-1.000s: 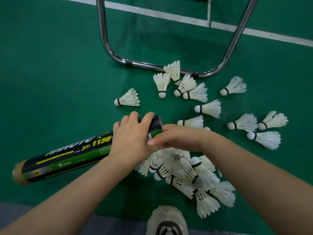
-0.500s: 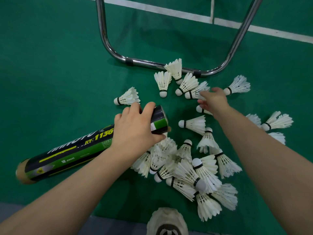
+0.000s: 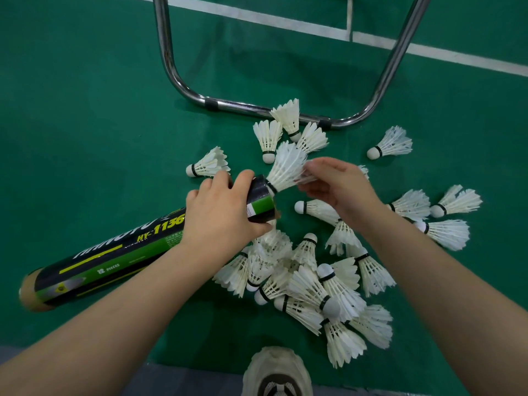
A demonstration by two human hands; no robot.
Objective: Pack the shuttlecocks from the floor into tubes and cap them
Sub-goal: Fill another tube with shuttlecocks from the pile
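— Where's the tube, and who has it?

— The shuttlecock tube (image 3: 114, 258) lies slanted over the green court floor (image 3: 85, 110), far end toward 8 o'clock, open mouth toward 2. The left hand (image 3: 220, 215) has fingers and thumb curled round it just behind the mouth. I'd say that steadies the opening for loading.

— And the other hand?

— The right hand (image 3: 337, 187) pinches the skirt of a feather shuttlecock (image 3: 285, 167) between thumb and fingertips, the remaining fingers loosely spread. The cork is out of sight at the mouth. Going in cork-first spares the feathers, I'd guess.

— Much left?

— Plenty. A heap of shuttlecocks (image 3: 308, 284) sits at 5 o'clock from the mouth, within easy reach. Loose shuttlecocks (image 3: 451, 201) lie out at 3, and others up at 12 by the chrome frame (image 3: 171, 67). No cap in view.
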